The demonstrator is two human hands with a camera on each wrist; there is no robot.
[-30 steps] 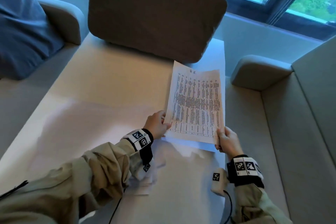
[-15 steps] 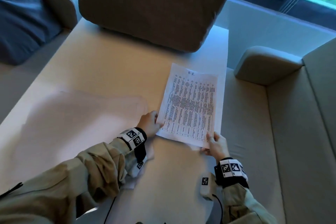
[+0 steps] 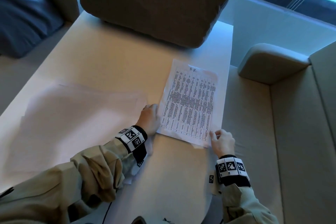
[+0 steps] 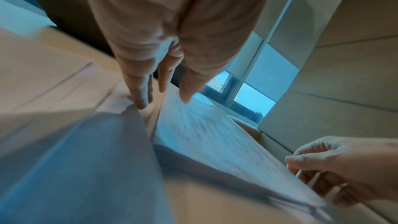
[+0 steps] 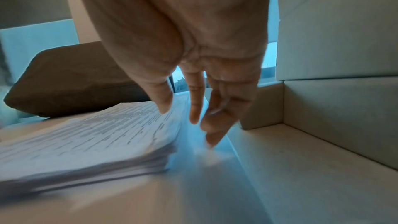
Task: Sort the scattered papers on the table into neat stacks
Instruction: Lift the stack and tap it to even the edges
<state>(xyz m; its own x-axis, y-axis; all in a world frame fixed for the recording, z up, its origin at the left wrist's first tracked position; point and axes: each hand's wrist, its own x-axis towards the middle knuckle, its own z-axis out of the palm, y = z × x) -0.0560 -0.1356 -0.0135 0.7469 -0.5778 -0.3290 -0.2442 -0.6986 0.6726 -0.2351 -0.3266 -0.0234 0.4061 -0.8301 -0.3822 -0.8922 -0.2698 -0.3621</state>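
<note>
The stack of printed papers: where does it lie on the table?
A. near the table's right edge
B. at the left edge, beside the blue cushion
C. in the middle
A: the stack lies flat close to the right edge of the table.

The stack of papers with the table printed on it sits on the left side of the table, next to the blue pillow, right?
Not quite. The head view shows the stack of papers lying at the right edge of the table, beside the beige sofa. The blue pillow is far off to the left.

Brown cushion [image 3: 156, 3] across table's [image 3: 109, 63] far end
</note>
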